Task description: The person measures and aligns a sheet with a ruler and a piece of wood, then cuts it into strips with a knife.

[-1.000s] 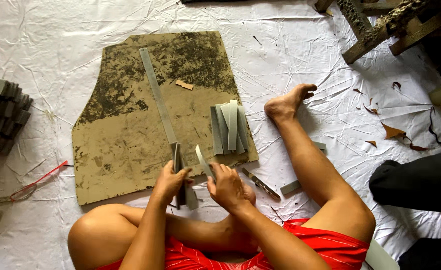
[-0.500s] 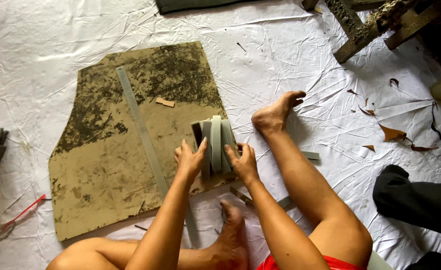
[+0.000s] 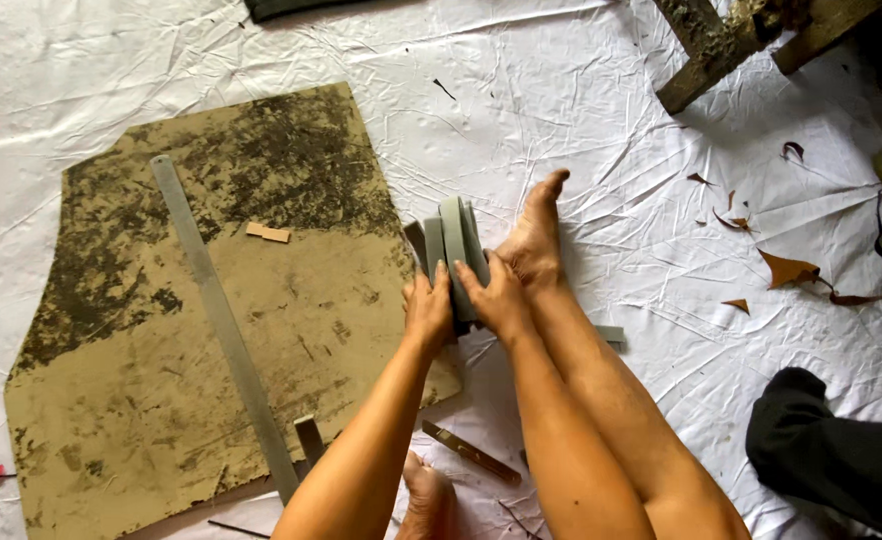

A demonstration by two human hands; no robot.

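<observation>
Board (image 3: 111, 400): stained, tan, flat on crinkled white sheet (image 3: 581, 110). Ruler (image 3: 223, 325): metal, laid lengthwise across it. Grey strips (image 3: 453, 255): bundled at the board's right edge, long axis pointing away, clamped between left hand (image 3: 427, 312) and right hand (image 3: 499, 298). Foot (image 3: 535, 238): touching bundle's right. Brown scraps (image 3: 787, 268): scattered rightward.

Left hand (image 3: 428, 312) and right hand (image 3: 496, 296) reach forward together, fingers curled.

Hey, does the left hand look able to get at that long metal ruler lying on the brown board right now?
Probably yes. The left hand is on the grey strips with the right hand, but the ruler lies uncovered on the board just to its left, with nothing between them.
</observation>
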